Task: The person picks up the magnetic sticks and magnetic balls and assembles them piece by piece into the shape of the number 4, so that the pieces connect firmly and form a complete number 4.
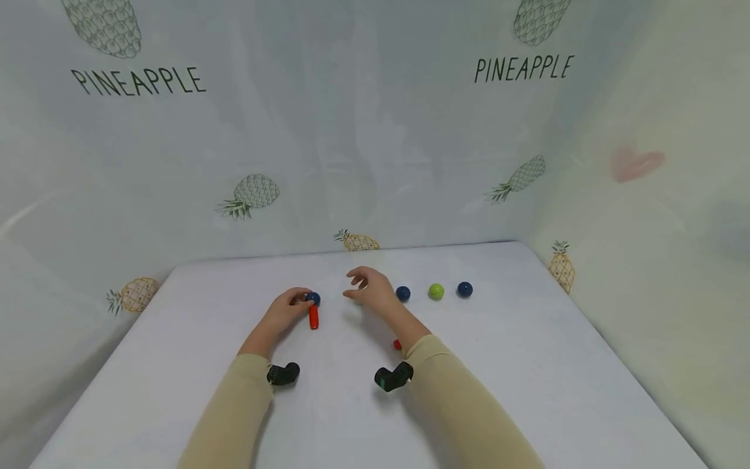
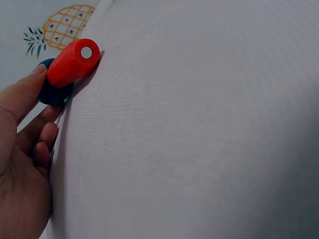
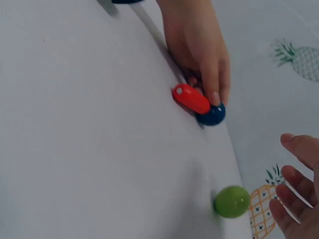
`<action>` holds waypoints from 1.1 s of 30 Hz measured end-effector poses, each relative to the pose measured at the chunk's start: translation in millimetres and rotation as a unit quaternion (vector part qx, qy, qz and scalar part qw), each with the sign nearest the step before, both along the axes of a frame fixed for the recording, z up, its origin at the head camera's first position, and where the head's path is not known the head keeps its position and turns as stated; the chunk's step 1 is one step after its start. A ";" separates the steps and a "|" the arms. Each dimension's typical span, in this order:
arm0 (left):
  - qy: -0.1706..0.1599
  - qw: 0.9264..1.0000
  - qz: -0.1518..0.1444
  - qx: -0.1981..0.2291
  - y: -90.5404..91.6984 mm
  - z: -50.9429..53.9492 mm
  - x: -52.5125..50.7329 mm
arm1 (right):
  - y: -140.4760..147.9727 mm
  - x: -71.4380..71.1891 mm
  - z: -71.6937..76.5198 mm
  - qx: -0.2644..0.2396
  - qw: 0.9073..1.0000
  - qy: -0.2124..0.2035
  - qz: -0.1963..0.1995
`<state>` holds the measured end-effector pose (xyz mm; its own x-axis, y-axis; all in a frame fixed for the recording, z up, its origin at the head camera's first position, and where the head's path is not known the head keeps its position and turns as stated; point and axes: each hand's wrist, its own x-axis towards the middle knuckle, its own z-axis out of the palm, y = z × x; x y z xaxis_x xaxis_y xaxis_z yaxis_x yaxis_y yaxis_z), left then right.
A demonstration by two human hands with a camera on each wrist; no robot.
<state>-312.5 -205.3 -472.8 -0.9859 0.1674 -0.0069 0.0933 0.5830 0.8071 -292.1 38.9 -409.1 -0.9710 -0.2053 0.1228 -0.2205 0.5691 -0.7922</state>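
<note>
In the head view my left hand (image 1: 288, 307) pinches a dark blue ball (image 1: 314, 298) between thumb and fingers, low over the white table. A short red handle-like cylinder (image 1: 314, 317) extends from the ball toward me; the left wrist view shows its round end (image 2: 86, 53) with a white dot. Whether ball and cylinder are joined, I cannot tell. My right hand (image 1: 372, 289) hovers to the right with fingers apart and loosely bent, holding nothing. Below and beside it in the right wrist view, a green ball (image 3: 232, 201) rests on the table.
To the right of my right hand stand a blue ball (image 1: 402, 294), a green ball (image 1: 436, 291) and another blue ball (image 1: 465, 289). A red piece (image 1: 397, 344) shows partly behind my right forearm. A pineapple-printed cloth (image 1: 375, 130) hangs behind the table (image 1: 527, 365).
</note>
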 end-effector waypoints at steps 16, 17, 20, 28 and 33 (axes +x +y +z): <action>-0.013 1.000 0.001 0.007 4.2 3.2 0.1 | 15.0 -19.6 -20.4 0.067 0.996 -0.065 0.008; -0.012 1.000 0.001 0.009 4.6 3.4 0.0 | 14.9 -18.8 -20.7 0.062 0.996 -0.068 0.006; -0.010 1.000 0.001 0.007 5.3 4.4 0.1 | 14.6 -16.8 -21.2 0.049 0.996 -0.068 -0.004; -0.017 1.000 0.010 0.005 3.5 4.8 1.3 | 10.0 -16.2 -31.5 0.040 0.997 -0.072 -0.010; -0.023 1.000 0.018 0.007 2.2 4.9 2.9 | 5.5 -12.8 -33.3 0.035 0.996 -0.078 -0.008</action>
